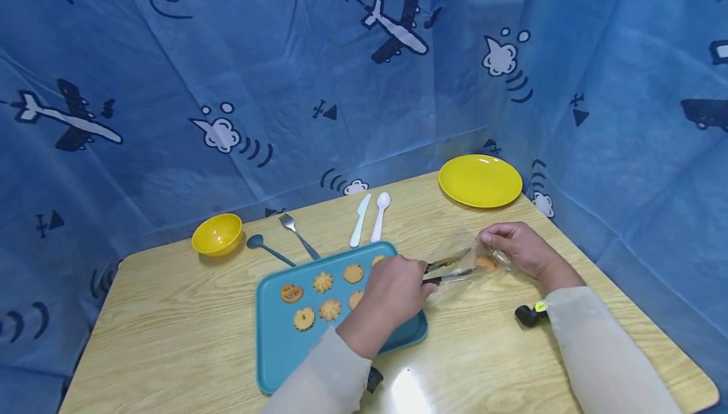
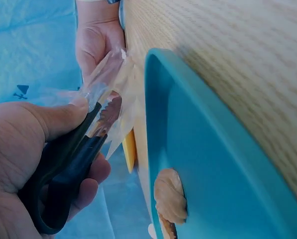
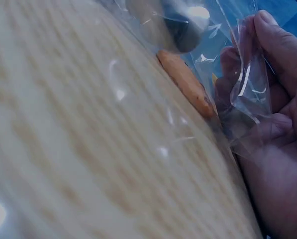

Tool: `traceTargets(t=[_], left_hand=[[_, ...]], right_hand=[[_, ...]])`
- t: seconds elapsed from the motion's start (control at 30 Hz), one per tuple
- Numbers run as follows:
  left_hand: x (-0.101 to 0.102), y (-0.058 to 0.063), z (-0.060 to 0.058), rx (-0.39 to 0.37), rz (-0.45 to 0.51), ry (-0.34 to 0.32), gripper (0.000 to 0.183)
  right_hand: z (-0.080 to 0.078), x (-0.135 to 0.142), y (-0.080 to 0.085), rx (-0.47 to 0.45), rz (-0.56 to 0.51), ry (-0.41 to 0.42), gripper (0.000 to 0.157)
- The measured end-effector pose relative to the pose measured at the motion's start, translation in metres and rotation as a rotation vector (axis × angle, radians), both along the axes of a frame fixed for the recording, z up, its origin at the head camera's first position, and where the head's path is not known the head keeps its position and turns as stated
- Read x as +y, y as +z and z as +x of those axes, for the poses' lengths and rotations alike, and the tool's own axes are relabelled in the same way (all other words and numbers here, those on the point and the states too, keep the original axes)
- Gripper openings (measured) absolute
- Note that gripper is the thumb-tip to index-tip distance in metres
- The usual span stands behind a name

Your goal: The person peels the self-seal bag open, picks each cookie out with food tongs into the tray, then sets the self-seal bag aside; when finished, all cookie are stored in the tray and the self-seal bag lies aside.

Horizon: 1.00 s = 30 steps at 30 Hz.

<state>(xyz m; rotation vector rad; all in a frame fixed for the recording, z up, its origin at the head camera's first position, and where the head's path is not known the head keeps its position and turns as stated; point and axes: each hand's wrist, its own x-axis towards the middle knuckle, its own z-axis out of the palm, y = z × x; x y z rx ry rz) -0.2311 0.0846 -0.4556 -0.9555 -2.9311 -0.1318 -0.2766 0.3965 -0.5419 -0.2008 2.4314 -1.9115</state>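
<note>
My left hand (image 1: 398, 287) grips a pair of tongs (image 2: 63, 167) by their black handles, next to the right side of the blue tray (image 1: 275, 351). The metal ends of the tongs reach into a clear plastic bag (image 1: 463, 243) and stand apart. My right hand (image 1: 520, 248) pinches the bag between thumb and fingers on its far side. Inside the bag, just beyond the tong tips, lies a brown cookie (image 3: 187, 83), seen edge-on in the right wrist view. Several cookies (image 1: 323, 282) lie in rows on the tray, one shaped like a pretzel (image 1: 291, 293); my left arm hides part of them.
A yellow bowl (image 1: 217, 235) stands at the back left, a yellow plate (image 1: 480, 181) at the back right. Between them lie a dark blue spoon (image 1: 256, 241), a fork (image 1: 299, 237), a pale knife (image 1: 360, 220) and a pink spoon (image 1: 380, 217). Curtains border the table's back.
</note>
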Motion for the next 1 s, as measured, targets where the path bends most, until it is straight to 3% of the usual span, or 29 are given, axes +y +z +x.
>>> traceTargets(t=[0.5,0.73,1.0], left_hand=[[0.015,0.0,-0.002,-0.017,-0.041,-0.012,0.034],[-0.003,0.001,-0.003,-0.016,-0.01,-0.027,0.034],[-0.028,0.002,-0.003,-0.056,0.038,0.011,0.03]], right_hand=[[-0.001,-0.001,-0.002,-0.023,-0.038,0.019,0.019],[0.0,0.001,0.0,-0.011,-0.001,-0.001,0.019],[-0.001,0.001,0.0,0.014,0.091,-0.015,0.026]])
